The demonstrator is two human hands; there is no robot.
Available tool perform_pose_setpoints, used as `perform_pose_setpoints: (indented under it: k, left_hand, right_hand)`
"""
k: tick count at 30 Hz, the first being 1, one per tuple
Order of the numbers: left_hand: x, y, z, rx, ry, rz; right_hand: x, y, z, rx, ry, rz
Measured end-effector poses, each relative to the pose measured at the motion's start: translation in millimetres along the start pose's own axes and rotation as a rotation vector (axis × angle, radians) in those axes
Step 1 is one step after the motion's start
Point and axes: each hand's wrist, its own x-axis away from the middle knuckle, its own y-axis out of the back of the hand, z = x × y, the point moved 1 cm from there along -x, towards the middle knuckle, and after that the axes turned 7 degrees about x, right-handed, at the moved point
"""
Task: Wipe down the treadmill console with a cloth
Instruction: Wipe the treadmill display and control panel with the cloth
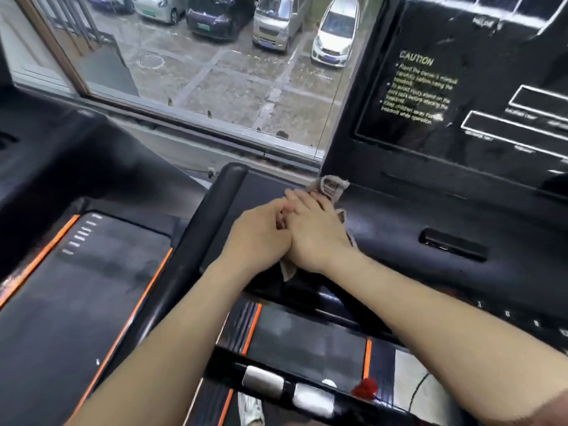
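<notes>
The treadmill console is standing tilted back, black and glossy, its display panel showing smears, yellow CAUTION lettering and white outlined boxes. The cloth is lying crumpled on the left end of the ledge below that panel. It is a worn beige-grey rag, mostly hidden under the left hand and right hand. One bunched corner is poking out beyond the fingers and a frayed edge is showing near the wrists.
</notes>
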Motion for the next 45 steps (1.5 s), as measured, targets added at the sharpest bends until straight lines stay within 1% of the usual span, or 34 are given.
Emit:
perform_pose_setpoints:
  k: [2, 4, 7, 10, 14, 18, 24, 27, 31, 34, 36, 37, 40, 41, 44, 45]
  left_hand:
    - [11.1, 4.0, 4.5, -0.003, 0.046, -0.028]
    - [25.7, 4.6, 5.2, -0.019, 0.052, -0.044]
    - [44.6, 2.9, 0.0, -0.076, 0.011, -0.049]
    - [60.7, -7.5, -0.2, -0.079, -0.003, -0.026]
    - [80.2, -31.2, 1.3, -0.079, -0.094, -0.036]
    - [91.0, -60.0, -15.6, -0.137, -0.193, -0.046]
    - [107.5, -122.8, -58.2, -0.205, -0.327, 0.006]
    - [118.1, -158.3, -80.2, -0.179, -0.386, 0.011]
    - [131.5, -194.1, -105.0, -0.154, -0.463, 0.068]
    - [137.6, -203.9, -108.0, -0.141, -0.447, 0.073]
    - [139.7, -203.2, -104.5, -0.142, -0.422, 0.024]
    - [139.5, -201.6, -100.7, -0.163, -0.429, -0.014]
    - [135.7, -187.2, -82.2, -0.242, -0.457, -0.169]
    - [132.0, -179.0, -75.9, -0.255, -0.443, -0.220]
    - [119.5, -159.2, -67.4, -0.319, -0.263, -0.368]
    - [119.5, -159.3, -70.0, -0.334, -0.231, -0.388]
  right_hand:
    - [13.9, -9.7, 20.1, -0.122, -0.051, -0.016]
    - [26.0, -18.4, 33.9, -0.113, -0.070, -0.048]
    - [42.3, -22.7, 44.8, -0.084, -0.061, -0.069]
    - [60.8, -30.7, 46.9, -0.162, -0.060, -0.051]
    - [91.0, -40.8, 42.1, -0.202, -0.089, -0.150]
    - [120.5, -48.4, 19.3, -0.253, -0.126, -0.190]
    - [179.2, -71.3, -37.1, -0.205, -0.166, -0.231]
    - [211.3, -81.1, -66.5, -0.198, -0.201, -0.253]
    - [250.5, -93.0, -103.4, -0.241, -0.203, -0.340]
    - [265.0, -93.1, -119.2, -0.320, -0.275, -0.369]
    - [270.2, -88.4, -122.6, -0.328, -0.373, -0.374]
    - [272.4, -86.3, -121.4, -0.324, -0.392, -0.373]
    - [275.4, -86.4, -109.0, -0.281, -0.322, -0.340]
    - [271.2, -86.8, -104.3, -0.260, -0.293, -0.320]
    - [249.3, -86.2, -89.5, -0.217, -0.224, -0.305]
    - [246.8, -86.3, -86.7, -0.210, -0.209, -0.304]
